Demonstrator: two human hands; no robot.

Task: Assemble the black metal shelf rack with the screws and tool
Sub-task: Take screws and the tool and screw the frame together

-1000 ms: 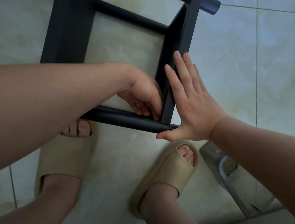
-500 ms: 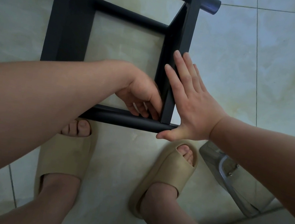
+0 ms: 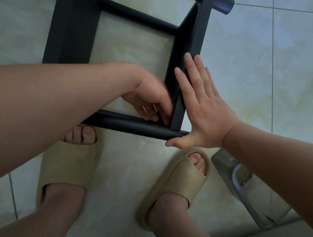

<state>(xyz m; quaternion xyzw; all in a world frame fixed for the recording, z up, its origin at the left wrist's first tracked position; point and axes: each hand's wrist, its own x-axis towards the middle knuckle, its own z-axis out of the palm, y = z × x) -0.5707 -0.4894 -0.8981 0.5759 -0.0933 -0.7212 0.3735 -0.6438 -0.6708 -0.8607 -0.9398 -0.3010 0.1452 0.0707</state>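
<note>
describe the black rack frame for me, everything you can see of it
The black rack frame looks like matte painted metal: round tubes joined by flat bars, part assembled, on the tiled floor. One flat bar meets the near tube at a corner. The right hand presses flat on that bar's outer side; the left hand curls its fingers inside the corner.

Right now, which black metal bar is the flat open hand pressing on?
The flat-sided black metal crossbar on the right: the right hand lies flat along it. The wider bar on the left has no hand on it.
</note>
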